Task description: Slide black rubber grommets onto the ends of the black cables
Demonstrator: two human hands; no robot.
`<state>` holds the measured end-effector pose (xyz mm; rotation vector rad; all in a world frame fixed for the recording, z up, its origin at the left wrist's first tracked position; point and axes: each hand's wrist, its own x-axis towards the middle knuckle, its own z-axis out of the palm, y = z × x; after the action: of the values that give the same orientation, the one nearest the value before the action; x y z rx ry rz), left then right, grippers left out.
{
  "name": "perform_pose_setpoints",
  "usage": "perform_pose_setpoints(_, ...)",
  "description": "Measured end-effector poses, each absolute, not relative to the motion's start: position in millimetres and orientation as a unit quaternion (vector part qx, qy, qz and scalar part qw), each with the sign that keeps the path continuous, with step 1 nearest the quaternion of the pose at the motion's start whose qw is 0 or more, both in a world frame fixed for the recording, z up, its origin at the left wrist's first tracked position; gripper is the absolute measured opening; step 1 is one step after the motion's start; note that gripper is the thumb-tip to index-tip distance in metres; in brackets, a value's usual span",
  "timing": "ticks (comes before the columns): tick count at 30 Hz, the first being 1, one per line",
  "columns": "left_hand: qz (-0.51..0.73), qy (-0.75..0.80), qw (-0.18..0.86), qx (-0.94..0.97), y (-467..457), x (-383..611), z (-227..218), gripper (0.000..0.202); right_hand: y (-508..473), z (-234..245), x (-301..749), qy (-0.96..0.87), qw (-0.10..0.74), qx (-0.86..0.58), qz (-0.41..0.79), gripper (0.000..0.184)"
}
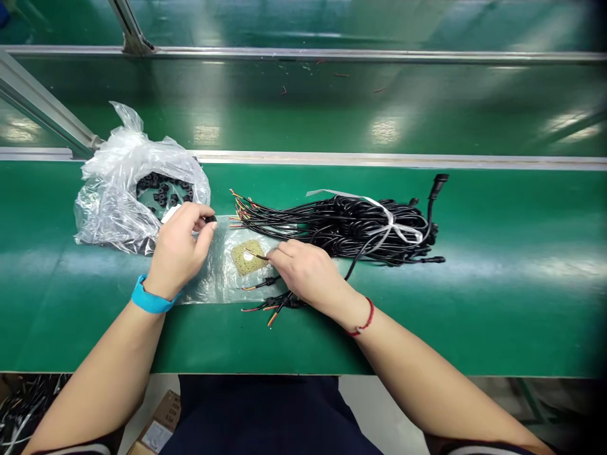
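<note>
Between thumb and forefinger, my left hand (183, 243) pinches a small black plastic part (209, 219) just beside the mouth of a clear plastic bag (109, 189). Many similar black parts (164, 189) lie inside that bag. My right hand (306, 268) is closed on a black cable (260, 256), whose bare wire ends point left over a yellow sponge (246, 256). Below it lie several cable ends (279, 302) with black parts on them and coloured wires sticking out. Behind my right hand rests a bundle of black cables (332, 218), tied with a white strip (391, 221).
A flat clear plastic bag (203, 284) lies under the sponge. The green bench (512, 272) ends in a metal rail (379, 161) at the back, with a metal post (52, 101) at left. Below the front edge are a cardboard box (159, 423) and more cables (28, 404).
</note>
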<state>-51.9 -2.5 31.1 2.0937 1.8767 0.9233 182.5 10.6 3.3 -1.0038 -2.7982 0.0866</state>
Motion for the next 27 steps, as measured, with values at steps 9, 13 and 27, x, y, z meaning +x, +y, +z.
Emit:
perform_pose_setpoints(9, 0.458, 0.599, 0.333, 0.566, -7.3, -35.5, 30.7, 0.018, 8.2, 2.6, 165.5, -0.905, 0.062, -0.420, 0.026, 0.023)
perform_pose_setpoints(13, 0.478, 0.586, 0.391, 0.525, -6.9, -30.6, 29.8, 0.016, 8.3, 6.3, 164.4, -0.899, 0.068, -0.430, 0.044, 0.021)
perform_pose_setpoints(27, 0.455, 0.482, 0.673, 0.328, -10.5, -19.0, 30.0, 0.016, 7.6, 26.0, 189.7, -0.750, 0.387, -0.397, 0.361, 0.012)
